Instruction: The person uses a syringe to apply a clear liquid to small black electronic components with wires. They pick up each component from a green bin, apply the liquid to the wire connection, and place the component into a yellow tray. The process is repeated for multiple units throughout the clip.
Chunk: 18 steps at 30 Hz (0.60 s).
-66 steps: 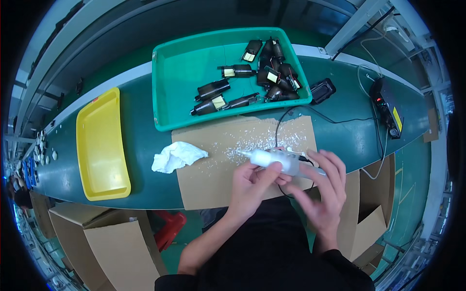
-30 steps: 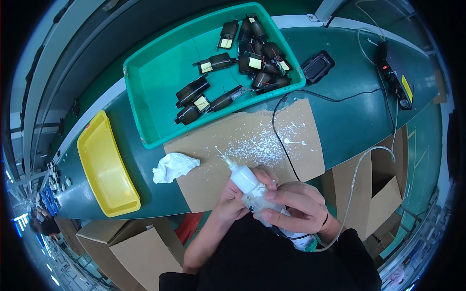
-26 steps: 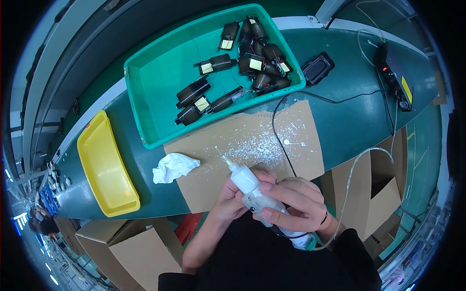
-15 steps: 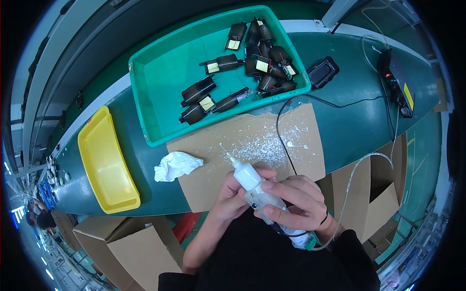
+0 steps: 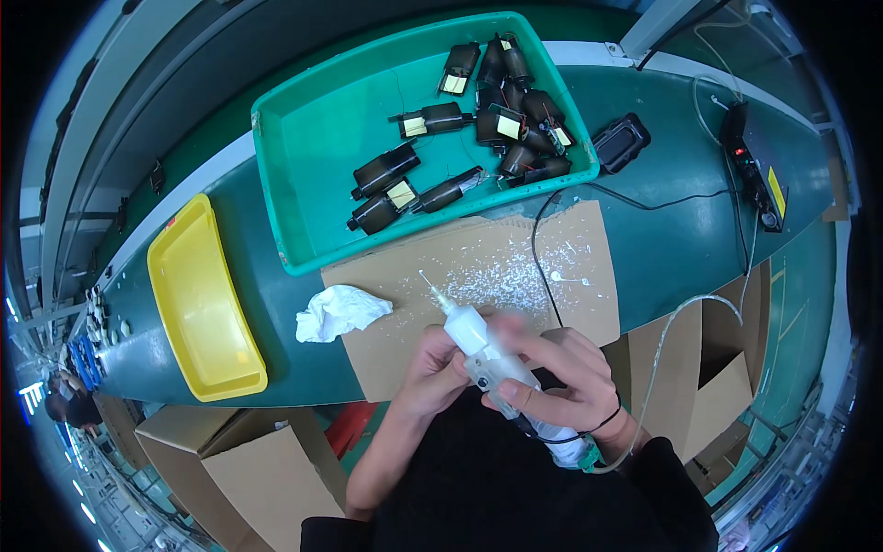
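Note:
A white dispensing syringe (image 5: 469, 330) with a thin needle tip is held over the near edge of the cardboard sheet (image 5: 382, 363). Its needle points away and to the left. My left hand (image 5: 430, 373) is closed on the near side of the barrel, fingers partly hidden behind it. Around the clear rear part my right hand (image 5: 570, 377) is wrapped, its forefinger raised and smeared by motion. A green cap with an air hose (image 5: 655, 368) joins the syringe's back end. White specks (image 5: 497, 276) lie scattered on the cardboard.
Beyond the cardboard stands a green tray (image 5: 303, 156) with several dark cylindrical parts (image 5: 386, 170). A yellow tray (image 5: 207, 304) and crumpled white tissue (image 5: 340, 313) lie left. At right are a black holder (image 5: 621, 143), a black controller (image 5: 750, 166) and its cable. Open cardboard boxes (image 5: 267, 478) stand below.
My right forefinger has lifted off the syringe and blurs. The syringe and both hands keep nearly the same place; the whole view has shifted slightly.

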{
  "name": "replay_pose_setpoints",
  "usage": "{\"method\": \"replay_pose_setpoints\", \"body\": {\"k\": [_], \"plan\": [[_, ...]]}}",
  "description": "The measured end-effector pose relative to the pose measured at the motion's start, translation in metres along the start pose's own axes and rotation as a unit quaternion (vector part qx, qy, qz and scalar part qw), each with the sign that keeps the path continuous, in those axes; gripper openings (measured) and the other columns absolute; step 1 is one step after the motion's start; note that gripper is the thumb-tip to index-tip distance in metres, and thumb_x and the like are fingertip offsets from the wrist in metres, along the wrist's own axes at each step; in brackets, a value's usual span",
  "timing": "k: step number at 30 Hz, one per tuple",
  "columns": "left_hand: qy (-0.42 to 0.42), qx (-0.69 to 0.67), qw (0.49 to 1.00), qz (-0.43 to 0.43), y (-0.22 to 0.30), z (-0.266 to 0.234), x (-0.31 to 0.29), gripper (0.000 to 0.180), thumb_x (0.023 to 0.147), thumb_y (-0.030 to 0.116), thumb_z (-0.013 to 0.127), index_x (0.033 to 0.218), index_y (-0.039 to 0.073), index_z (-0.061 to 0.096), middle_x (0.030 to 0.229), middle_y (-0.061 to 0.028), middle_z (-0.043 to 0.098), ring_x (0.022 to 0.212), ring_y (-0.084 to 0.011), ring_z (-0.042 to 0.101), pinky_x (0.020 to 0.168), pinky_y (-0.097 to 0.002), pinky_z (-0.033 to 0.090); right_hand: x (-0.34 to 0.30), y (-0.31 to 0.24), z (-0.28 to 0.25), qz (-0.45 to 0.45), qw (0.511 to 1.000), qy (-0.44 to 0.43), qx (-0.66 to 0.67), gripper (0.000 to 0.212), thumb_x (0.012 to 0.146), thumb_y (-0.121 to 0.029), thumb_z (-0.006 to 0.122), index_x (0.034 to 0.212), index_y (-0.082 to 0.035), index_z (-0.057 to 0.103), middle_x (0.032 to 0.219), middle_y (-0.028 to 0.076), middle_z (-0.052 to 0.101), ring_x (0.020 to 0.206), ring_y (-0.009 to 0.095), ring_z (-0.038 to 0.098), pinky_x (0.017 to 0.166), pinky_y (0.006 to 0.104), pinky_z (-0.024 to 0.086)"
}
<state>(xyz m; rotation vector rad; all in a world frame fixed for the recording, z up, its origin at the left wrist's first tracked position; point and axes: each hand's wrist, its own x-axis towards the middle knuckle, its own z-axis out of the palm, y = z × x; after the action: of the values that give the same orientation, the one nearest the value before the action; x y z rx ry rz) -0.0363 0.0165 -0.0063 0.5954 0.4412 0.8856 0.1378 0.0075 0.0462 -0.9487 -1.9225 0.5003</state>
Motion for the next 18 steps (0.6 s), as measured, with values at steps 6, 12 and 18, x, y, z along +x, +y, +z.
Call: {"method": "replay_pose_setpoints", "body": {"k": [6,12,18], "plan": [[0.033,-0.006,0.999,-0.026,0.006,0.001,-0.003,0.054,0.081,0.023,0.062,0.123,-0.007,0.044,0.117,-0.0177,0.051,0.108,-0.023,0.053,0.091,-0.0356,0.042,0.001,0.006,0.001,-0.018,0.999,-0.034,0.021,0.024,0.07,-0.007,0.069,0.093,-0.011,0.064,0.113,0.019,0.058,0.058,0.016,0.052,0.052,0.0235,0.041],[-0.018,0.0,0.999,-0.027,0.006,-0.005,-0.006,0.057,0.084,0.031,0.059,0.123,-0.006,0.044,0.116,-0.0175,0.052,0.107,-0.0231,0.053,0.091,-0.036,0.041,0.0,0.009,0.006,0.016,0.982,-0.097,0.16,0.031,0.071,-0.007,0.068,0.101,-0.01,0.062,0.119,0.021,0.053,0.069,0.021,0.057,0.061,0.0272,0.046],[-0.059,-0.077,0.994,0.053,0.004,-0.006,-0.002,0.046,0.088,0.03,0.054,0.118,-0.005,0.048,0.114,-0.0148,0.052,0.109,-0.0224,0.05,0.093,-0.0365,0.038,0.013,-0.017,0.014,0.24,0.934,0.022,0.264,0.035,0.07,-0.002,0.072,0.103,-0.007,0.062,0.109,0.015,0.057,0.081,0.021,0.062,0.07,0.0282,0.051]]}}
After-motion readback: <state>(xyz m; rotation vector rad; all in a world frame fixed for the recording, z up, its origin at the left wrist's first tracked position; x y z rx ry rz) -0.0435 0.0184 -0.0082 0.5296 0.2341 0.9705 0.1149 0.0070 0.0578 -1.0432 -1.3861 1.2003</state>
